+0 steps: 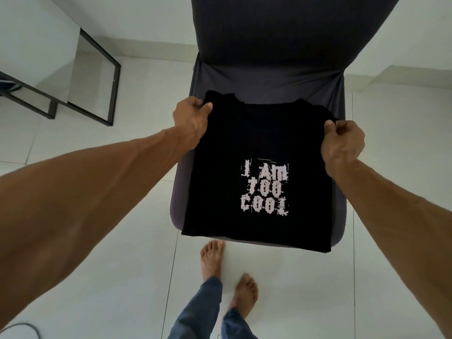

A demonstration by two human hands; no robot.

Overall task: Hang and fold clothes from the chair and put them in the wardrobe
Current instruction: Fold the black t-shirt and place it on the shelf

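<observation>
A black T-shirt (256, 148), folded into a neat rectangle with the pale, distressed print "I AM TOO COOL" facing up, lies on the seat of a dark grey fabric-covered chair (269, 74), its near edge overhanging the seat front. The left hand (192, 118) pinches the shirt's upper left corner, thumb on top; the right hand (342, 140) grips the upper right edge, fingers curled round the cloth, both arms outstretched. Bare feet (212, 258) in blue jeans stand on white floor tiles (97, 265). A black metal frame (102, 77) stands to the left.
</observation>
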